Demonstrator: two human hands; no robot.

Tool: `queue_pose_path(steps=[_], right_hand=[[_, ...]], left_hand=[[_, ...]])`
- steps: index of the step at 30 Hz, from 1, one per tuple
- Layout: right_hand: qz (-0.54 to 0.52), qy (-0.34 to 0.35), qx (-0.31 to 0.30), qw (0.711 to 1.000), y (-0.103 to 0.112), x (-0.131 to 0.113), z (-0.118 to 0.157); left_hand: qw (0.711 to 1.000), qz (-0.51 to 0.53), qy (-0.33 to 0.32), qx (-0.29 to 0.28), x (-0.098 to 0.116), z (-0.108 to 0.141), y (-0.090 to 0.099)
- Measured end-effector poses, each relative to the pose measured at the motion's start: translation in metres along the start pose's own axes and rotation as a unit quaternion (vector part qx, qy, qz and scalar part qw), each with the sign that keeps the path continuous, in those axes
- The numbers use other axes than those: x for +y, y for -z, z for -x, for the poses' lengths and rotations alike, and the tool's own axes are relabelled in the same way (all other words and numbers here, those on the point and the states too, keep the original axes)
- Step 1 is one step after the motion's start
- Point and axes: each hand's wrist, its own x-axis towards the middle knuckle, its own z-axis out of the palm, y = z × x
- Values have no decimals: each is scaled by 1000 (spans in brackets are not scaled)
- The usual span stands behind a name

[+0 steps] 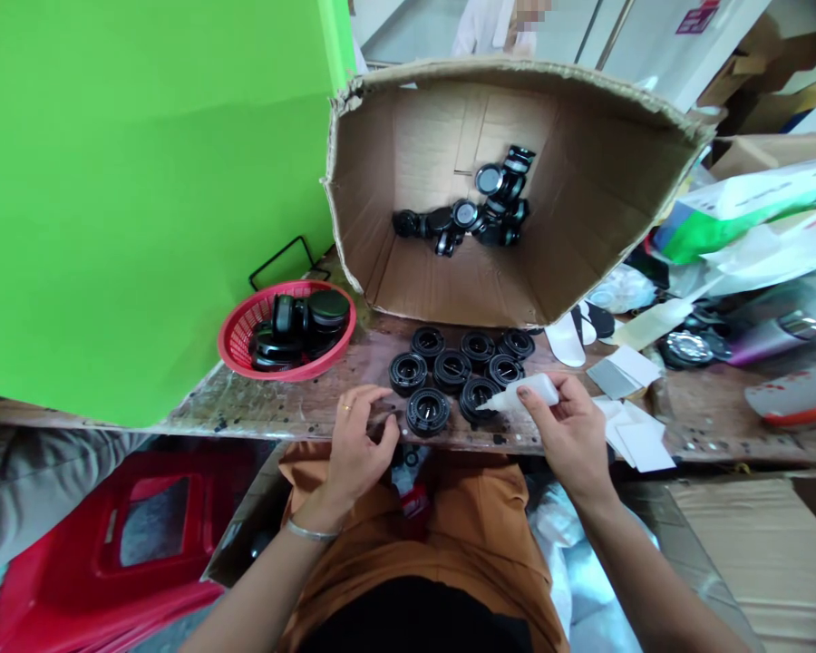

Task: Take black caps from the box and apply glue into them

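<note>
Right grip [571,426] pinching a white plastic bottle [527,394], tapered nozzle [490,403] over ridged, round black parts [452,370]; left grip [357,449] spread, fingers curved, near the worn wooden tabletop's [204,399] edge

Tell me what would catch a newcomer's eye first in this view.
Probably the bright green panel filling the left side, then the big open cardboard box at top centre with black round parts inside. Below the box, a cluster of black rings sits on the worn bench, and the right hand holds a small white bottle, its nozzle over one ring.
</note>
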Motion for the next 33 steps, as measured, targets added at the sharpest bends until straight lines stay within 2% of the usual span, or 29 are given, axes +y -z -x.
queue_pose_path(steps=[10, 22, 33], right_hand=[[109, 84, -3, 990, -7, -4, 7], [160, 176, -12, 971, -19, -10, -7], [195, 171, 19, 966, -17, -10, -26]], left_hand=[[1000, 1, 11, -3, 1, -1, -1], [1000, 7, 7, -11, 0, -2, -3], [1000, -13, 1, -8, -1, -1, -4]])
